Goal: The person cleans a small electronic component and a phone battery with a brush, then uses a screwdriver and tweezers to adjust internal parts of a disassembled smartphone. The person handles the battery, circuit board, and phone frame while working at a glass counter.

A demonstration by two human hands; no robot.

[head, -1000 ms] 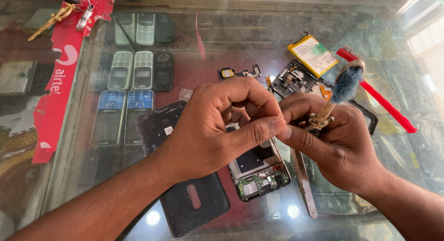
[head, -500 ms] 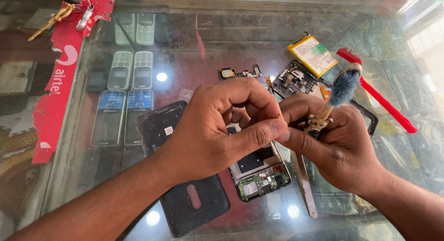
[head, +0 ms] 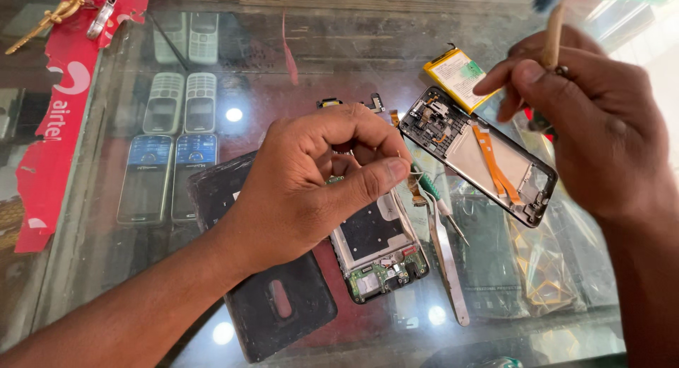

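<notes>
Left hand (head: 311, 191) grip: pinched shut on a small circuit part (head: 335, 178) above the glass counter (head: 106, 269) | Right hand (head: 594, 120) grip: closed round a brush handle (head: 552, 36) (bristles mostly out of frame) | Handling: the part looks light, thin, fragile; best held by its edges | Nearby: opened phone frame (head: 481, 156), tweezers (head: 445, 269), battery (head: 456, 74).

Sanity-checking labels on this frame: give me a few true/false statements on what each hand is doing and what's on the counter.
1. The right hand holds a wooden-handled brush. True.
2. The left hand lies flat and open on the glass. False: it is curled, pinching a small part between thumb and fingers.
3. The yellow battery sits inside the phone frame. False: it lies beside the frame on the glass counter.
4. Metal tweezers lie on the counter. True.
</notes>
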